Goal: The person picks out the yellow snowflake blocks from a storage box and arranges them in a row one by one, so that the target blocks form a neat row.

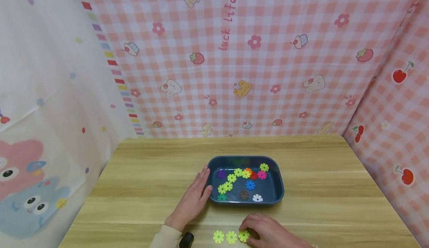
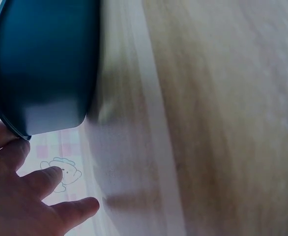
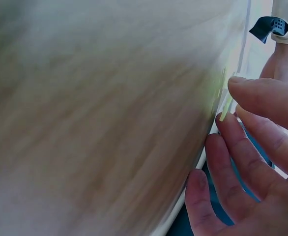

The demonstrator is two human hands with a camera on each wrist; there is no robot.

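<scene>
- The right hand point(image 1: 268, 231) has its thumb and a finger close together, with a yellow piece point(image 1: 243, 235) pinched between them. The piece is at the table point(image 1: 151, 188); I cannot tell if it lies flat.
- Just left of that pinch are a middle yellow piece point(image 1: 231, 237) and, past it, an end yellow piece point(image 1: 218, 237). The three make a short row.
- The step in hand looks like putting the third piece at the row's right end. I think the next move calls for lining it up, then letting the fingers go gently so the others don't get bumped.
- The left hand point(image 1: 192, 201) pinches nothing. Its fingers are long and touch the left end of the blue tray point(image 1: 271, 188), maybe to keep it from sliding.
- The tray sits beyond the right hand's pinch, with the left hand beside it.
- In the tray, nearest the left hand, are a purple piece point(image 1: 221, 174), a green piece point(image 1: 222, 197) and some yellow ones.
- Farther from the left hand are a blue piece point(image 1: 250, 185), a brown piece point(image 1: 244, 195), a white piece point(image 1: 257, 198), and orange, red and pink ones.
</scene>
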